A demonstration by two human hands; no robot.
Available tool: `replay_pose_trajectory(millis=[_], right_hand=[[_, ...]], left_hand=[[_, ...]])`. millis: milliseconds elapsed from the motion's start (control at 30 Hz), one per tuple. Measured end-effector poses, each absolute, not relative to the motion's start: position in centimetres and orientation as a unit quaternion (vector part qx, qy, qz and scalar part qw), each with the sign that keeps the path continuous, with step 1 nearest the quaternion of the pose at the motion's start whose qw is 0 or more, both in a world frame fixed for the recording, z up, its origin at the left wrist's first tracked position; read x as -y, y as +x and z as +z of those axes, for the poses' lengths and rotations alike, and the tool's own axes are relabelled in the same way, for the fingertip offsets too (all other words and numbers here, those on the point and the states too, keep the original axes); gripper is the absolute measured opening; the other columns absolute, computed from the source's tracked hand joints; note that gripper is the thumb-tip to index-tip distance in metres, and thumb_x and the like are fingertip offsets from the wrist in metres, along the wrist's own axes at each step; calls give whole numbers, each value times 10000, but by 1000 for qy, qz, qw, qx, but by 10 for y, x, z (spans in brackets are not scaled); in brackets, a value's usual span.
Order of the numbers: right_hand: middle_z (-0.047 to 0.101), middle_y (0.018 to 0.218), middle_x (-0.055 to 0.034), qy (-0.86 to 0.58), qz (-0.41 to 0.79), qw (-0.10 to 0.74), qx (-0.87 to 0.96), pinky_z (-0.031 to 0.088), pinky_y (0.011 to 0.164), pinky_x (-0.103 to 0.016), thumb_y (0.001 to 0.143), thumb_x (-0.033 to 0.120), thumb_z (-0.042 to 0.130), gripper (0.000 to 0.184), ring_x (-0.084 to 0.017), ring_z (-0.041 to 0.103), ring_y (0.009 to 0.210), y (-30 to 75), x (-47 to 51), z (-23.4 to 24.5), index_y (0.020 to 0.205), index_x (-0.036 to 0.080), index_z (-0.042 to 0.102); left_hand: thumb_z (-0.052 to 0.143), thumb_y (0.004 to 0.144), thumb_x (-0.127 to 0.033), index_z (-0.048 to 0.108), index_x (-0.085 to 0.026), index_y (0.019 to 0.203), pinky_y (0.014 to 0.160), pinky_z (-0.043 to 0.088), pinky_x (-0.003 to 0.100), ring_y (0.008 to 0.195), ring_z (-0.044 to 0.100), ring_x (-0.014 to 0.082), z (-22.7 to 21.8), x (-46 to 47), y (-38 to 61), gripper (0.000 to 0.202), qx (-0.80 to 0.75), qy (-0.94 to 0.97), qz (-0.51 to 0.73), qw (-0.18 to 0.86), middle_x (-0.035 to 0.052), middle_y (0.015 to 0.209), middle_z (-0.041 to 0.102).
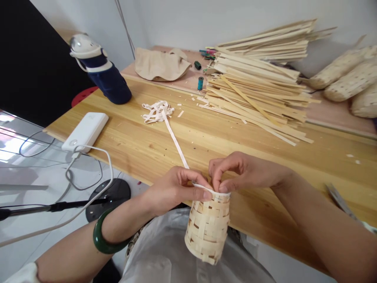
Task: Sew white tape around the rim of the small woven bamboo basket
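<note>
A small woven bamboo basket [207,230] hangs over my lap at the table's near edge. My left hand [173,188], with a green bangle on the wrist, pinches the basket's rim from the left. My right hand [241,171] is closed in a pinch on the rim from the right. A long white strip [176,143] runs from the rim up across the table to a loose tangle of the same strip [157,111].
A wooden table [206,133] carries a big pile of bamboo slats [256,90], a white power bank [85,131] with a cable, a navy bottle [101,70], a beige cloth [160,65], thread spools [200,82] and woven pieces [347,78] at the right.
</note>
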State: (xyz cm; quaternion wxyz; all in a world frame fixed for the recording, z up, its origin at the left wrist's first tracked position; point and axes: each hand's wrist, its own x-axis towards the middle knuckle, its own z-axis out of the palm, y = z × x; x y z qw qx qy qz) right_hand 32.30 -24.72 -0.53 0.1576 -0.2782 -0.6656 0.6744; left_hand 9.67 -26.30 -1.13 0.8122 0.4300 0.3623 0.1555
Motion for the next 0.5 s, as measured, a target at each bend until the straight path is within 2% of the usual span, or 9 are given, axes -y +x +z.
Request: replay_pose_trajectory(millis=[133, 200, 333, 500], right_hand=[[709, 907, -58, -262, 643, 170, 699, 491, 816, -300, 872, 297, 699, 171, -157, 637, 875, 323, 250, 0, 878, 132, 746], [713, 1006, -70, -288, 575, 218, 734, 488, 877, -329, 909, 286, 661, 165, -173, 643, 961, 325, 255, 6, 972, 158, 743], [684, 1031, -53, -351, 330, 360, 799, 458, 940, -372, 907, 284, 678, 106, -191, 602, 1033, 324, 271, 14, 977, 224, 730], [701, 957, -61, -352, 51, 358, 864, 523, 840, -358, 883, 165, 682, 82, -203, 579, 947, 304, 284, 6, 956, 202, 682]], left_hand=[[853, 638, -285, 757, -153, 663, 615, 449, 218, 638, 570, 118, -11, 262, 96, 166, -358, 427, 160, 815, 14, 681, 677], [847, 651, -290, 751, -150, 669, 622, 447, 223, 629, 571, 116, -9, 260, 93, 171, -369, 419, 164, 813, 12, 667, 677], [827, 685, -298, 742, -143, 692, 652, 452, 234, 642, 598, 122, -4, 253, 86, 177, -390, 408, 196, 802, 16, 673, 696], [831, 682, -277, 748, -144, 709, 669, 442, 225, 665, 594, 117, 1, 248, 89, 159, -392, 418, 237, 784, 8, 686, 704]])
